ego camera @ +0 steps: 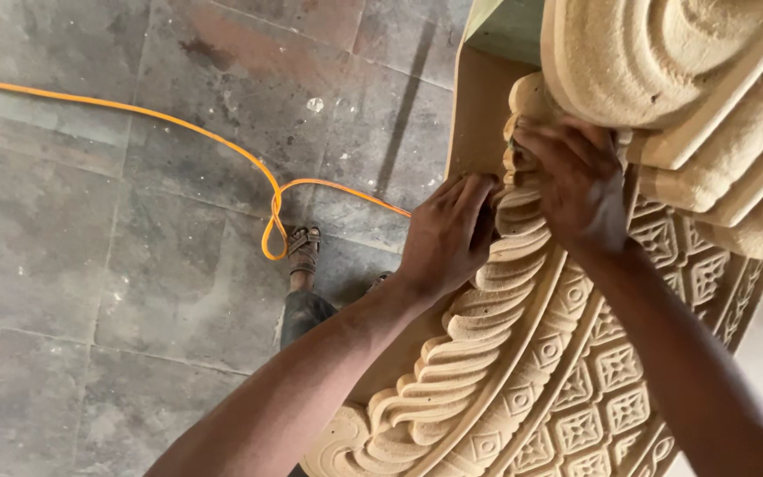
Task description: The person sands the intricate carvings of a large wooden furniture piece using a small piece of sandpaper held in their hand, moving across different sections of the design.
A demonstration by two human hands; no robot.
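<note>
A pale tan carved wooden panel (567, 371) slants rightward, with wavy leaf ridges along its left edge and diamond flower squares.

Right hand (576, 181) fingers (532, 141) hidden against carving (523, 353).

No packages, labels, signs or screens are in view.

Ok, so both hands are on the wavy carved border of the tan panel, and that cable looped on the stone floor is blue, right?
Not quite: the cable is orange, not blue, as the head view shows. The rest holds: the left hand and right hand both press on the wavy carved border of the tan panel, above the stone floor.
</note>
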